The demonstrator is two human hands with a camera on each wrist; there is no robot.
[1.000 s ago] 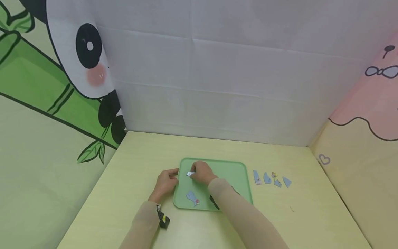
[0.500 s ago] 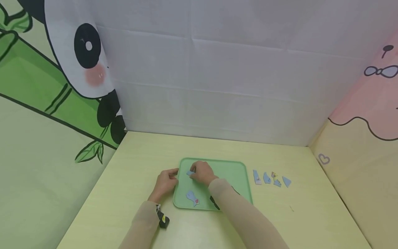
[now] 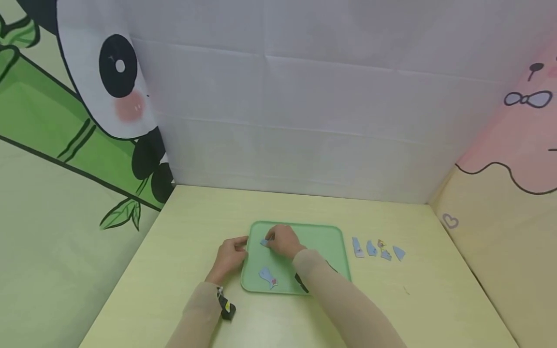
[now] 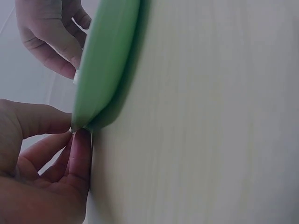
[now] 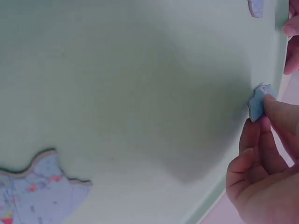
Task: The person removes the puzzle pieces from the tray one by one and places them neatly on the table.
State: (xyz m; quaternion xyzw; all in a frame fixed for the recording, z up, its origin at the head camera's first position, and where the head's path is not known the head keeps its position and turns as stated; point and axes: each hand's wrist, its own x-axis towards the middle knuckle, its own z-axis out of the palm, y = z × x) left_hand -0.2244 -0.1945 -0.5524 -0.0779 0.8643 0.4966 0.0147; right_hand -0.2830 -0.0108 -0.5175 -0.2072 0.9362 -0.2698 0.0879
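Note:
My right hand [image 3: 285,241] pinches a small blue puzzle piece [image 5: 258,101] between thumb and fingers, close above the green tray's [image 3: 319,241] far left part. At the tray's left edge is my left hand [image 3: 228,258]; in the left wrist view its thumb and fingers pinch the rim [image 4: 105,60]. Another blue puzzle piece [image 3: 267,277] with a pink spot lies in the tray's near left part. A larger printed piece [image 5: 39,193] lies on the tray in the right wrist view. My right forearm hides the tray's near right part.
Right of the tray, several loose puzzle pieces lie in a row on the pale table, among them a tall blue piece [image 3: 358,247] and a triangular one [image 3: 399,253]. A white cloth wall [image 3: 304,121] rises behind the table, and printed panels stand on both sides.
The pinched puzzle piece has turned slightly in my right fingers: its pale edge showed earlier, now its blue face shows. My left hand keeps its place at the rim. The head view shifts slightly.

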